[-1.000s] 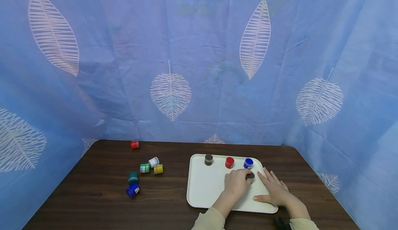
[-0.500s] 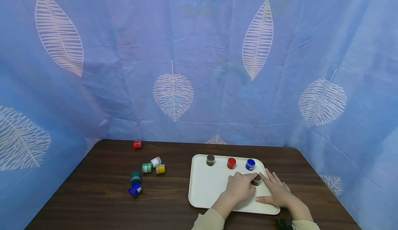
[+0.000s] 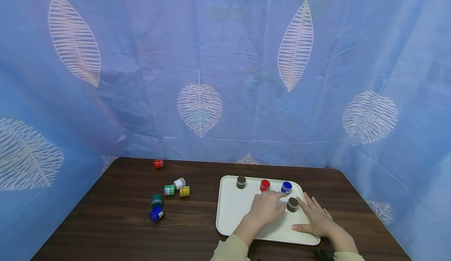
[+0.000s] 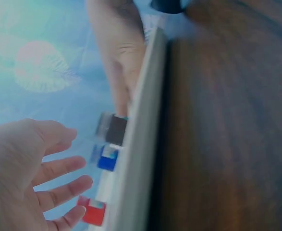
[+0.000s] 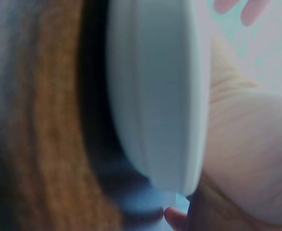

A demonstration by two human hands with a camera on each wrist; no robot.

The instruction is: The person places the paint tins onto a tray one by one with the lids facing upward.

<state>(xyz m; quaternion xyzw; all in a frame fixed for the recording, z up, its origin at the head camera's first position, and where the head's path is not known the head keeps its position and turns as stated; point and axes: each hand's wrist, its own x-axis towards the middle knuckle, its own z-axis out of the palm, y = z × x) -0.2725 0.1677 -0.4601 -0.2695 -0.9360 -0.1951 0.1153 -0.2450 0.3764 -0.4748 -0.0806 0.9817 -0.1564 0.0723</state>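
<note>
On the white tray (image 3: 243, 218) a small dark-lidded paint jar (image 3: 292, 204) stands between my two hands. My left hand (image 3: 264, 210) hovers just left of that jar, fingers loosely spread and holding nothing; the left wrist view shows a gap between the fingers and the dark jar (image 4: 116, 131). My right hand (image 3: 317, 220) rests flat over the tray's right edge, its index fingertip close to the jar. Along the tray's far side stand another dark paint jar (image 3: 241, 182), a red one (image 3: 265, 185) and a blue one (image 3: 286, 187).
Left of the tray, more paint jars lie on the dark wooden table (image 3: 116, 214): red (image 3: 159, 164), white (image 3: 179, 183), green (image 3: 169, 190), yellow (image 3: 184, 191), teal (image 3: 156, 201) and blue (image 3: 156, 214). A blue leaf-print cloth (image 3: 225, 57) hangs behind.
My left hand has let go of the dark paint jar and drawn back to the left, leaving it standing on the tray. The right hand stays at the tray's edge. The view has shifted slightly.
</note>
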